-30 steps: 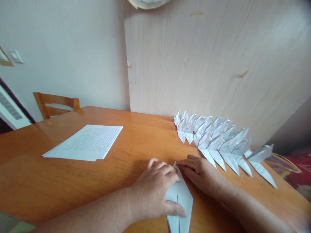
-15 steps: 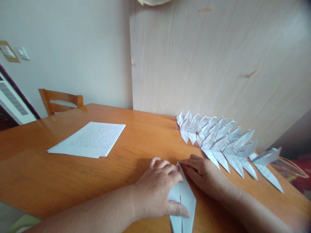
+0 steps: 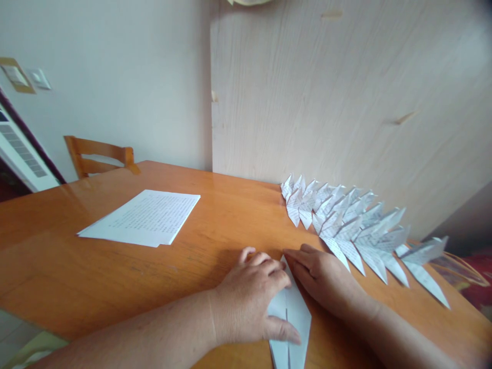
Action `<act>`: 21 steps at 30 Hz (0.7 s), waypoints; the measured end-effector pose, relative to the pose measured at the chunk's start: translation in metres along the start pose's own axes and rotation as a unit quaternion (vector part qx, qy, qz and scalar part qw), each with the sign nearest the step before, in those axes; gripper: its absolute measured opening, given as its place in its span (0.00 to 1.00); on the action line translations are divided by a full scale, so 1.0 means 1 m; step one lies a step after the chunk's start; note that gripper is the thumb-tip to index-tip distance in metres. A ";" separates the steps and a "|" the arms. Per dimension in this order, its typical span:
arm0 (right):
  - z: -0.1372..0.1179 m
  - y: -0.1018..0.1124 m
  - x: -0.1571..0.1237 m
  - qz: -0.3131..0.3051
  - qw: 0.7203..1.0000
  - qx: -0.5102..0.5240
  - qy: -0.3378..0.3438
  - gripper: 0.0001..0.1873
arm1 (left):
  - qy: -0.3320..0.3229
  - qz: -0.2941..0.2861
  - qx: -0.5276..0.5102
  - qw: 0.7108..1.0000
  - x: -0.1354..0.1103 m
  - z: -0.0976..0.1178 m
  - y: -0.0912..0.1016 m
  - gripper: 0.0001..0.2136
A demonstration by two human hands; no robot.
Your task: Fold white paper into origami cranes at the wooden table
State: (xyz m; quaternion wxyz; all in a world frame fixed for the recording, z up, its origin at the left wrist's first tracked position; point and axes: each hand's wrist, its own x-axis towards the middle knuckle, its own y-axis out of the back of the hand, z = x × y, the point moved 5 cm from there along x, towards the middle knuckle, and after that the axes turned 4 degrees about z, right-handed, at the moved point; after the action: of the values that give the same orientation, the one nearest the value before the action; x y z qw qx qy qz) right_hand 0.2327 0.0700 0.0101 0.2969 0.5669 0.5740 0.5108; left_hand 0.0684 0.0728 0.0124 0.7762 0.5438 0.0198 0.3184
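Note:
A white sheet folded into a long pointed shape [image 3: 292, 318] lies on the orange wooden table [image 3: 115, 277] close to me. My left hand [image 3: 249, 300] presses down on its left half, fingers curled over the paper and thumb flat across it. My right hand [image 3: 323, 279] lies along the right edge, fingers stretched toward the tip and flat on the fold.
A row of several folded paper pieces [image 3: 353, 225] printed with text runs along the table's far right side. A stack of printed sheets [image 3: 144, 218] lies at the left. A wooden chair [image 3: 98, 154] stands behind the table, and a pale wood panel [image 3: 326, 92] rises at the back.
Both hands stay on the folded paper in nearly the same pose. The view has shifted slightly, so everything sits a little further right.

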 end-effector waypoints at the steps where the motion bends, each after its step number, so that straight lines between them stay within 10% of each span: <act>1: 0.002 0.001 0.000 0.009 1.000 0.009 -0.001 0.14 | 0.000 0.000 0.000 1.000 0.000 0.000 0.000 0.29; 21: 0.000 0.004 -0.002 0.017 1.000 0.016 -0.001 0.14 | 0.000 0.002 0.008 1.000 0.000 -0.001 -0.001 0.28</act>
State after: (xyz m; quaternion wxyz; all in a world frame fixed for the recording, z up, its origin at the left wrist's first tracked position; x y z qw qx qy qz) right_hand 0.2343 0.0679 0.0132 0.2797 0.5817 0.5720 0.5062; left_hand 0.0688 0.0731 0.0113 0.7714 0.5498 0.0210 0.3197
